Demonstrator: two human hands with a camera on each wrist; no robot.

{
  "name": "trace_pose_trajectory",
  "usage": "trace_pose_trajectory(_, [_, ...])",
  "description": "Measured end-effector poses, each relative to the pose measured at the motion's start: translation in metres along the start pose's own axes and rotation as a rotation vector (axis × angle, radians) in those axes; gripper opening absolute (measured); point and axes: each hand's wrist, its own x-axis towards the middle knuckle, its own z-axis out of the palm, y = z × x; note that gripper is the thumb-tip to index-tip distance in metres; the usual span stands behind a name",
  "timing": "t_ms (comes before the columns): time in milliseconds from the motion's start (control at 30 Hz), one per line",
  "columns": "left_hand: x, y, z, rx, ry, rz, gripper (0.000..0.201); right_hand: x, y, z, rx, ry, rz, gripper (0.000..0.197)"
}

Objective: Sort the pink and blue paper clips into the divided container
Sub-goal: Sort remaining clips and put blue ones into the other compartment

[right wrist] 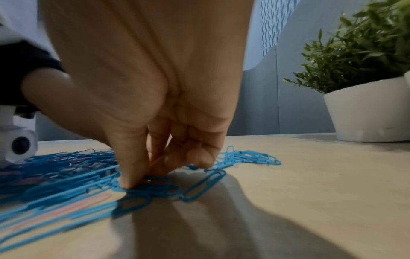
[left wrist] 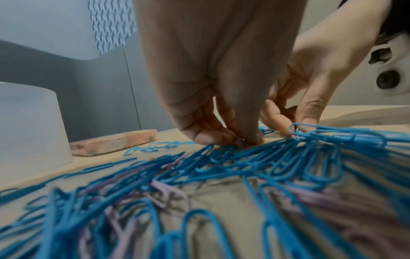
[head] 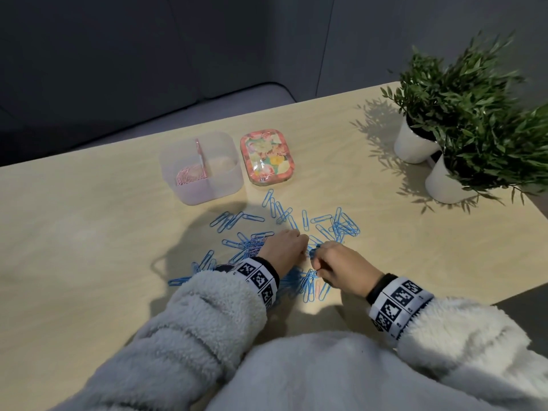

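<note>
Blue paper clips [head: 296, 223] lie scattered over the wooden table [head: 89, 247], with a few pink clips [left wrist: 168, 192] mixed into the pile. The translucent divided container [head: 225, 185] stands behind them, and pink clips [head: 189, 175] lie in its left compartment. My left hand [head: 299, 241] reaches down into the pile. Its thumb and fingertips [left wrist: 250, 138] pinch together on a small clip whose colour I cannot tell. Beside it, my right hand [head: 315, 258] has curled fingers, and its thumb [right wrist: 131, 175] and fingers pinch blue clips [right wrist: 155, 185] against the table.
A flowered tin [head: 268, 157] lies shut just right of the container. Two potted plants in white pots [head: 415, 146] stand at the back right. One pink clip [right wrist: 77, 206] lies among blue ones near the front edge.
</note>
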Motion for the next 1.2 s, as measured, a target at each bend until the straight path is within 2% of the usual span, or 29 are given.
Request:
trace_pose_trajectory(133, [-0.002,-0.002,0.003,-0.05,0.013,-0.016,0.017,0.001,-0.003,0.001,-0.061,-0.039,-0.06,0.015])
trace_pose_trajectory(300, [-0.004,-0.002,0.002,-0.1,0.044,-0.038,0.017,0.004,-0.002,-0.005,-0.024,-0.035,-0.017,0.017])
trace_pose_trajectory(433, [-0.004,-0.002,0.001,-0.048,0.051,-0.028,0.017,0.009,0.011,-0.019,-0.046,0.05,0.022,0.022])
trace_pose_trajectory(567, [-0.007,-0.004,0.0,-0.028,0.054,0.011,0.019,0.011,0.022,-0.031,-0.011,0.17,0.079,0.014])
trace_pose_trajectory(767, [-0.012,-0.01,0.0,-0.126,0.088,0.062,0.009,0.012,0.038,-0.039,0.347,0.406,0.183,0.025])
trace_pose_trajectory(833, [-0.012,-0.01,0.001,-0.167,0.106,0.057,0.009,0.013,0.044,-0.042,0.322,0.408,0.229,0.018])
trace_pose_trajectory(967, [-0.014,-0.014,0.001,-0.263,0.168,0.028,0.015,0.01,0.055,-0.044,0.189,0.375,0.311,0.02])
trace_pose_trajectory(1033, [-0.016,-0.017,-0.001,-0.342,0.202,-0.015,0.018,0.01,0.056,-0.044,0.219,0.391,0.323,0.019])
trace_pose_trajectory(1100, [-0.017,-0.02,-0.005,-0.43,0.236,-0.067,0.019,0.009,0.056,-0.043,0.288,0.473,0.334,0.019])
trace_pose_trajectory(1200, [-0.017,-0.027,-0.011,-0.547,0.264,-0.134,0.021,0.004,0.054,-0.041,0.097,0.638,0.355,0.028])
